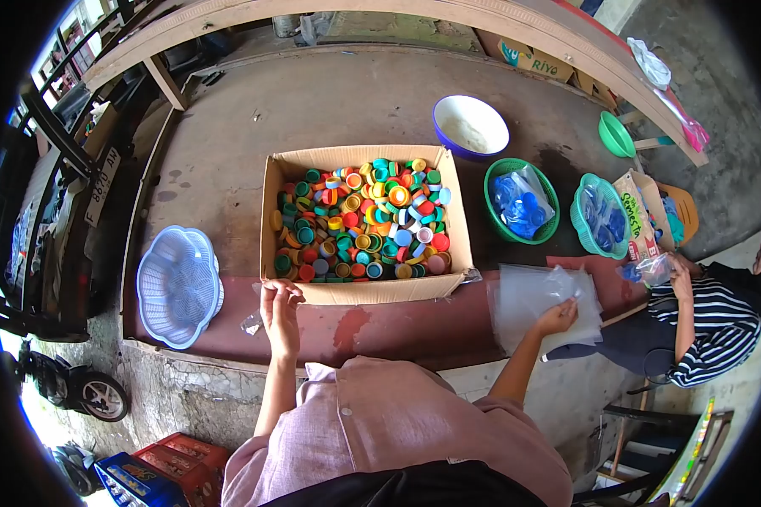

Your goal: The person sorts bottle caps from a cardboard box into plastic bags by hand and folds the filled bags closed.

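Note:
A cardboard box (pixel 368 293) full of colourful plastic bottle caps (pixel 359 220) stands in front of me. My left hand (pixel 281 311) is at its front left corner, fingers curled together by the rim; what they hold, if anything, I cannot make out. A scrap of clear plastic (pixel 252 323) shows beside that hand. To the right, my right hand (pixel 558 317) is closed on a clear plastic bag at the top of a stack of flat plastic bags (pixel 520 308), and the film is bunched up near the fingertips.
A pale blue basket (pixel 179 287) sits at left. On the right are a white-and-purple basin (pixel 472 125), a green basket (pixel 521 233) and a turquoise basket (pixel 599 215), both with bagged blue items. A person in a striped shirt (pixel 719 317) handles a clear bag (pixel 651 270) there.

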Demonstrator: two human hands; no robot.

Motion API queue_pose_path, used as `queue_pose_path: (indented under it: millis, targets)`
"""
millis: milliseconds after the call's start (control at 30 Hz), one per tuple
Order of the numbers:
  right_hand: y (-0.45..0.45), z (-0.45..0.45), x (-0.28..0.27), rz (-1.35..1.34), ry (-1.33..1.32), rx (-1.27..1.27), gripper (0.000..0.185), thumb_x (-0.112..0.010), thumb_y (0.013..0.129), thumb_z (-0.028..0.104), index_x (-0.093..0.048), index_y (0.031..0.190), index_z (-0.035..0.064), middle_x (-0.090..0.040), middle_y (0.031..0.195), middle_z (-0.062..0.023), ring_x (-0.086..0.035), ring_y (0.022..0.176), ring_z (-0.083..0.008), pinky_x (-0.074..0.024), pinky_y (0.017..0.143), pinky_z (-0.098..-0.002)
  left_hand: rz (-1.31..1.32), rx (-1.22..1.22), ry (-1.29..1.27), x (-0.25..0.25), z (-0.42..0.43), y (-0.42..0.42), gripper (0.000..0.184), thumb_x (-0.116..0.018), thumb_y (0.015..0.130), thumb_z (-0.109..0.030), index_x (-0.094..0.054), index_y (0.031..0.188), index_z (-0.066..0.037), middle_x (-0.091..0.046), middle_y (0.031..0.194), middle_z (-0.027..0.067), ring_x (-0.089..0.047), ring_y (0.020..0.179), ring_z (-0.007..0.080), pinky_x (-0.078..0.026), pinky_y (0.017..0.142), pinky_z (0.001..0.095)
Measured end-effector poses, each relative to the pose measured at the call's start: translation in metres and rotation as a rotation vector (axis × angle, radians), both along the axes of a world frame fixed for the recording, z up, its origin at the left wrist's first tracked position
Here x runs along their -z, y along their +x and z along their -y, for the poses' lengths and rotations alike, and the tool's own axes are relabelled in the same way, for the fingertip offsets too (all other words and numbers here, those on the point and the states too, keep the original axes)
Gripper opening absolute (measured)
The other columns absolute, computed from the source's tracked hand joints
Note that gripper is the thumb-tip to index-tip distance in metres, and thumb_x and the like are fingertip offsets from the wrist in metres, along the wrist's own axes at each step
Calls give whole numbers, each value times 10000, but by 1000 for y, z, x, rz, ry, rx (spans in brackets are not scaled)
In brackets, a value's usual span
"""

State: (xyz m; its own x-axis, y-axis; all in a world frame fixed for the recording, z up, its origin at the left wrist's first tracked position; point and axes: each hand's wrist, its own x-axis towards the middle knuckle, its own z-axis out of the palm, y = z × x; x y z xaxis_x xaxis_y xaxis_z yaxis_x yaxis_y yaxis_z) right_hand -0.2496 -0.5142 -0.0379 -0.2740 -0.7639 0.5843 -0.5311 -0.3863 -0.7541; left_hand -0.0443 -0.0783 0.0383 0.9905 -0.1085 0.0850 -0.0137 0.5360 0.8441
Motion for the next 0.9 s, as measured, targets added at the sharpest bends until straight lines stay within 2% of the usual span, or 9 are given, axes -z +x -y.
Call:
queue_pose_path:
  millis: [133, 267, 300, 333, 400, 467, 633, 733, 900]
  targets:
    - [31, -40, -63, 292, -80, -72, 386, -428, 921, 243, -550, 1030, -107, -557, 1007, -224, -532, 942, -316, -401, 848, -354, -11, 148, 127, -6, 12, -16, 48, -439, 887, -86, -474, 916, -70, -511, 864, 39, -500, 780, 105, -414, 711, 243]
    - [69, -111, -112, 542, 169, -497, 492, -355, 937, 333, -503, 1130, -95, -502, 1172, -199, -490, 1032, -260, -326, 933, -342, 58, 456, 210, -13, 34, -28, 172, -480, 867, -58, -445, 1035, -44, -482, 1040, 65, -493, 895, 118, -426, 757, 274]
    - [76, -130, -116, 555, 214, -625, 444, -360, 945, 284, -479, 1118, -108, -532, 1057, -219, -519, 952, -269, -380, 870, -352, 58, 526, 243, -17, 38, -29, 200, -481, 868, -61, -435, 1062, -42, -464, 1093, 71, -485, 939, 128, -425, 786, 281]
    - [73, -131, -71, 184, 113, -560, 435, -352, 947, 280, -492, 1102, -101, -536, 1051, -189, -519, 936, -236, -397, 836, -350, 105, 605, 319, -17, 42, -29, 280, -472, 878, -121, -387, 1127, -24, -413, 1158, 117, -459, 1038, 198, -424, 825, 307]
    - [95, -181, -101, 626, 413, -991, 422, -355, 942, 287, -513, 1099, -71, -545, 1037, -154, -520, 933, -222, -401, 815, -327, 176, 678, 342, -27, 51, -29, 443, -523, 859, -170, -312, 1227, -40, -367, 1247, 136, -398, 1138, 231, -383, 905, 372]
    - [102, -210, -81, 550, 549, -1194, 411, -336, 946, 296, -492, 1125, -40, -539, 1073, -113, -510, 892, -163, -377, 782, -276, 251, 699, 372, -37, 58, -29, 573, -567, 835, -216, -253, 1284, -46, -336, 1302, 139, -375, 1177, 246, -353, 940, 408]
    - [117, -247, -92, 282, 337, -1457, 276, -383, 911, 110, -514, 1084, -60, -511, 1114, -165, -530, 972, -225, -416, 800, -317, 164, 753, 139, -39, 60, -30, 624, -645, 784, -141, -281, 1277, -20, -371, 1270, 134, -396, 1159, 227, -373, 933, 376]
    - [124, -250, -104, 103, -9, -1387, 233, -438, 872, 48, -536, 1051, -65, -492, 1144, -194, -521, 1041, -304, -417, 865, -351, 460, 787, 391, -49, 55, -38, 772, -719, 724, -184, -253, 1314, -8, -347, 1295, 153, -413, 1148, 257, -380, 936, 383]
    - [129, -248, -105, 152, -61, -1334, 210, -459, 860, 21, -554, 1029, -60, -512, 1117, -188, -527, 1028, -309, -411, 876, -364, 371, 582, 535, -45, 55, -44, 495, -689, 737, -74, -453, 1159, 34, -535, 1092, 135, -536, 991, 193, -439, 855, 322]
